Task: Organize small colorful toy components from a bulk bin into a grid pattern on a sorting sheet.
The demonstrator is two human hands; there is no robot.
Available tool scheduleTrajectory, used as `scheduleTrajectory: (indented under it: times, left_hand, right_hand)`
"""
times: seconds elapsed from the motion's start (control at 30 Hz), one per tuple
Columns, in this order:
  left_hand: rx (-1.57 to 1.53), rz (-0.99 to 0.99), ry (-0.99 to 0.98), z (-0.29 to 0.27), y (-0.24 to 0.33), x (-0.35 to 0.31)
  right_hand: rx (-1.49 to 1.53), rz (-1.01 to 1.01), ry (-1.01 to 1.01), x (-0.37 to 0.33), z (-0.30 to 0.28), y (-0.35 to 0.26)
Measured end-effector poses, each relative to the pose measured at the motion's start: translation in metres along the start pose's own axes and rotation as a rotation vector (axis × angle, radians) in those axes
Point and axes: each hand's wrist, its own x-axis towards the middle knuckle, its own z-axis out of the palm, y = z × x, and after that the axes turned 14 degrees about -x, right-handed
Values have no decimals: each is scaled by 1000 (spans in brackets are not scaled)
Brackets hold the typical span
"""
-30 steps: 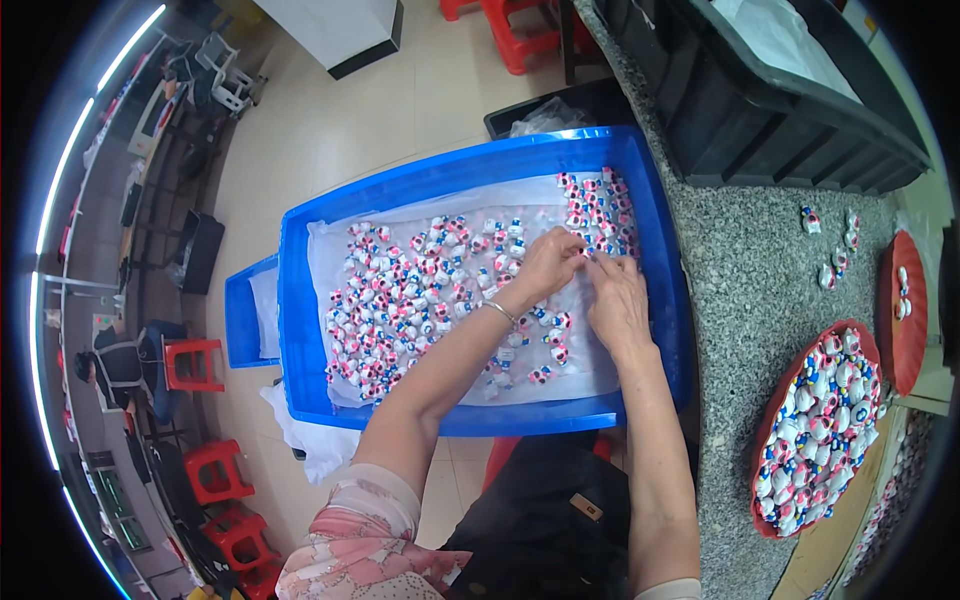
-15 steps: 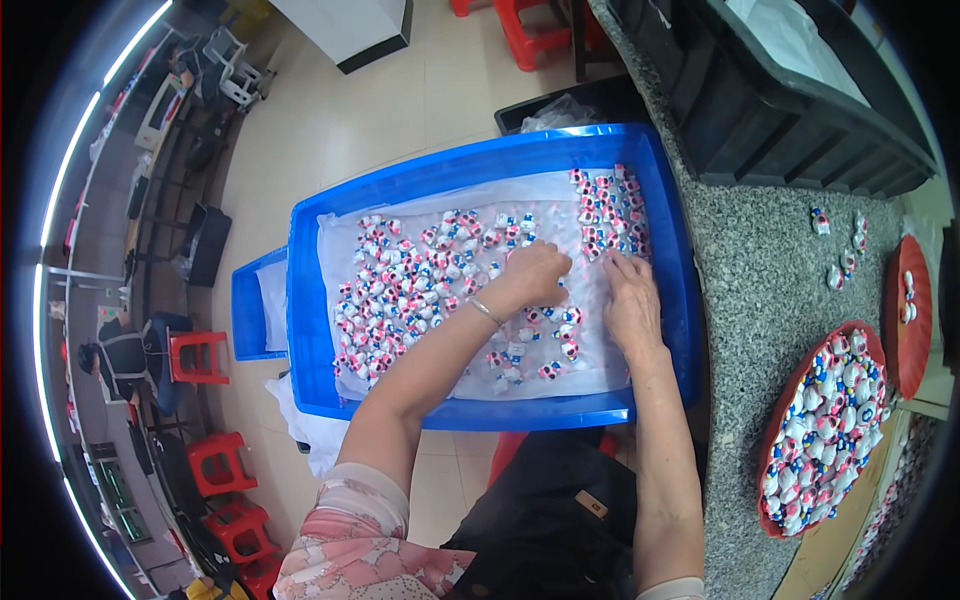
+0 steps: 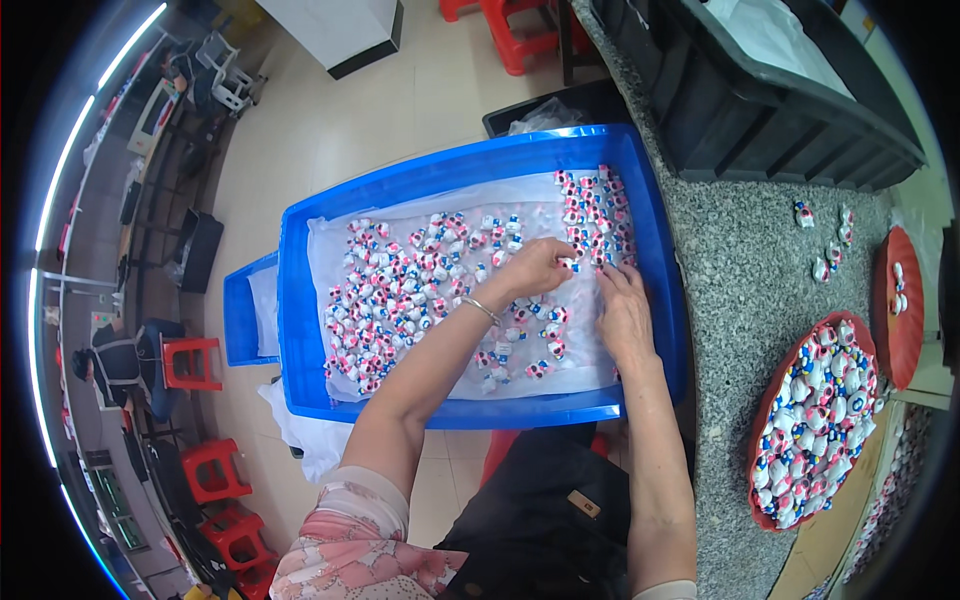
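Note:
A large blue tray (image 3: 440, 413) lined with a white sheet (image 3: 590, 345) lies before me. Many small white, pink and blue figurines (image 3: 400, 290) are scattered loosely across its left and middle. At the far right of the tray, more stand packed in tight rows (image 3: 595, 205). My left hand (image 3: 535, 268) is closed in a pinch on one figurine (image 3: 570, 265), close to the near left edge of these rows. My right hand (image 3: 625, 315) rests by the near end of the rows, fingertips touching or beside a figurine there; its grip cannot be made out.
On the right, a speckled stone counter (image 3: 720, 330) bears a red dish (image 3: 757, 480) heaped with figurines, a second red dish (image 3: 900, 350), several loose figurines and a black crate (image 3: 790, 130). Red stools (image 3: 192, 362) and a seated person (image 3: 130, 360) are at the left.
My left hand has come right to the rows, with a figurine now showing at its fingertips. My right hand has shifted slightly nearer. The whole view has slid a little left.

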Motion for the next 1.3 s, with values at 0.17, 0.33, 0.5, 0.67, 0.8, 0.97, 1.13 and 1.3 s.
scheduleTrajectory:
  times: [0.17,0.33,0.5,0.67,0.8,0.97,1.13,1.3]
  left_hand:
    - [177,-53,68,17,17,5]
    - [190,66,97,23,-8,6]
    - [80,85,188,21,-7,-8]
    - [437,246,-96,-21,22,-42]
    - [665,247,-155,-16,5,-55]
    - [754,192,-223,-16,14,-47]
    - [15,101,-53,-16,34,-43]
    - [-129,91,-15,8,1,-36]
  right_hand:
    - [9,6,38,-1,-3,-2]
    - [13,-39,0,1,-4,-7]
    - [-53,-28,-124,0,-2,-9]
    - [22,12,44,-1,-15,-2]
    - [26,17,66,-5,-19,-8]
    - [34,22,-15,-17,-20,-11]
    - [17,9,-6,-28,-15,-4]
    - [29,13,-52,-32,-13,-3]
